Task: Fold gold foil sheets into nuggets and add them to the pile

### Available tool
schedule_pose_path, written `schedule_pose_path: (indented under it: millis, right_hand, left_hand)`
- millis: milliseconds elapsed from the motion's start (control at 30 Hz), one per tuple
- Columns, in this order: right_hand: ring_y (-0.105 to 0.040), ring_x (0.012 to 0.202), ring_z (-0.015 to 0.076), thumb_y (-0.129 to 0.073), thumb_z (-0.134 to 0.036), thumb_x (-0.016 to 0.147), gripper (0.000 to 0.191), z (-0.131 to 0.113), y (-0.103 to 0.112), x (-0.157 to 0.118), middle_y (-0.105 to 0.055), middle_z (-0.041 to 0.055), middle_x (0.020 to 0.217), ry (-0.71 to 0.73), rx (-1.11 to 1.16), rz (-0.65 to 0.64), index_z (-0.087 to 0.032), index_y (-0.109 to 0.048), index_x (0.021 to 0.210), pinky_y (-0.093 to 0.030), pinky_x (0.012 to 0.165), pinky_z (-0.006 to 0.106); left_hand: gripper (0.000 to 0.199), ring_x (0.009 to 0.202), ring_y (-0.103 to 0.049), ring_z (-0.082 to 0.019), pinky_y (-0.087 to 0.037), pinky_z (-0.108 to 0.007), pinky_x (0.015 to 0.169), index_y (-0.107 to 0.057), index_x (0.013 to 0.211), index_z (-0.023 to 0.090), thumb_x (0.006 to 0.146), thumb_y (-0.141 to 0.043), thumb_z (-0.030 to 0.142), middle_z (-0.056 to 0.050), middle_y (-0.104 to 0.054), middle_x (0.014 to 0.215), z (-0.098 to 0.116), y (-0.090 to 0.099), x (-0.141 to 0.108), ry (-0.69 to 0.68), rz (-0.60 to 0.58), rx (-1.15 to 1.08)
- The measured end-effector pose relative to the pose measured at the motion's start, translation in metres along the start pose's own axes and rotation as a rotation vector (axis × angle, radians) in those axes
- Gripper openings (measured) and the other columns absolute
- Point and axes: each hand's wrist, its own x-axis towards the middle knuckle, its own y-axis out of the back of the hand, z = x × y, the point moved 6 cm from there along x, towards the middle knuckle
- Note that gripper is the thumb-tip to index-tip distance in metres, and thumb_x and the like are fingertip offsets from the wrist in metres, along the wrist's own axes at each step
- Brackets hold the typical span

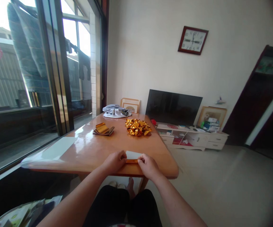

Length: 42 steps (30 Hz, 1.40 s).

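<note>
A sheet of foil paper (132, 155), pale on top with a gold-orange folded strip along its near edge, lies at the front of the wooden table (98, 151). My left hand (115, 161) pinches its left end, and my right hand (148, 164) pinches the right end. Both hands rest close to the table's front edge. Beyond them sits a heap of shiny gold folded foil pieces (138, 127). To its left lies a small stack of gold and brown foil sheets (104, 129), the top one curling up.
Folded clothes (116, 111) lie at the table's far end. A white sheet (58, 147) is on the left of the table, beside the window. Behind stand a television (174, 107) and a white cabinet (195, 138). A wall clock (193, 40) hangs above.
</note>
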Motion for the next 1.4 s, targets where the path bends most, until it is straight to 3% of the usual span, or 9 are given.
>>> schedule_pose_path:
  millis: [333,733,1400]
  right_hand:
    - [-0.062,0.076,0.0165,-0.057,-0.026,0.086,0.009,0.005,-0.002,0.005,-0.071,-0.0010,0.080,-0.096,0.030,0.001,-0.025,-0.066,0.086,-0.034,0.061,0.024]
    - [-0.059,0.071,0.0152,-0.055,-0.026,0.085,0.010,0.007,-0.003,0.005,-0.069,-0.0028,0.077,-0.103,0.022,0.032,-0.025,-0.061,0.078,-0.030,0.059,0.024]
    - [-0.058,0.083,0.0182,-0.064,-0.023,0.080,0.008,0.010,-0.004,0.005,-0.069,0.0009,0.082,-0.087,-0.067,0.036,-0.024,-0.068,0.073,-0.034,0.068,0.024]
  left_hand:
    - [0.013,0.076,-0.062,-0.018,-0.041,-0.025,0.065,-0.064,0.089,0.019,0.085,-0.056,0.028,-0.003,-0.069,0.084,-0.001,0.002,0.006,0.009,-0.031,-0.076]
    - [0.012,0.077,-0.062,-0.018,-0.043,-0.026,0.068,-0.065,0.084,0.020,0.084,-0.058,0.029,-0.002,-0.069,0.083,-0.010,-0.002,0.005,0.004,-0.054,-0.067]
    - [0.013,0.075,-0.063,-0.019,-0.040,-0.026,0.065,-0.068,0.083,0.022,0.078,-0.056,0.025,-0.004,-0.072,0.083,-0.006,-0.004,0.005,0.056,-0.052,0.066]
